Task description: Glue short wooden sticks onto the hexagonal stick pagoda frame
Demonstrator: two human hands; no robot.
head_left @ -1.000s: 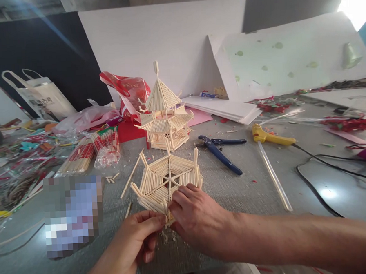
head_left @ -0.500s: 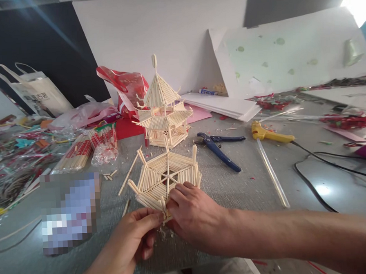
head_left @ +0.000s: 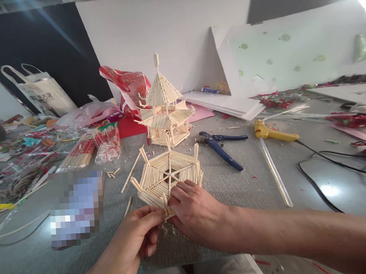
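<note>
A six-sided frame of thin wooden sticks (head_left: 155, 171) lies on the grey table, with short stick posts rising at its corners and spokes meeting at its middle. My left hand (head_left: 144, 227) pinches the near corner of this frame between thumb and fingers, beside a short upright post. Pressed close against the same corner, my right hand (head_left: 193, 214) has its fingers curled over the frame's near right side; its fingertips are hidden. Behind the frame stands a tiered stick pagoda model (head_left: 166, 117) with a pointed roof.
Blue-handled cutters (head_left: 223, 149) and a yellow glue gun (head_left: 276, 132) with a clear glue stick (head_left: 275, 173) lie to the right, its black cable trailing off. Bundled sticks (head_left: 79, 152), a blurred-out flat object (head_left: 78, 210) and loose scraps are on the left. White boards (head_left: 224, 103) lie behind.
The whole view has shifted slightly, so things appear a little further right. Both hands keep their hold at the frame's near corner.
</note>
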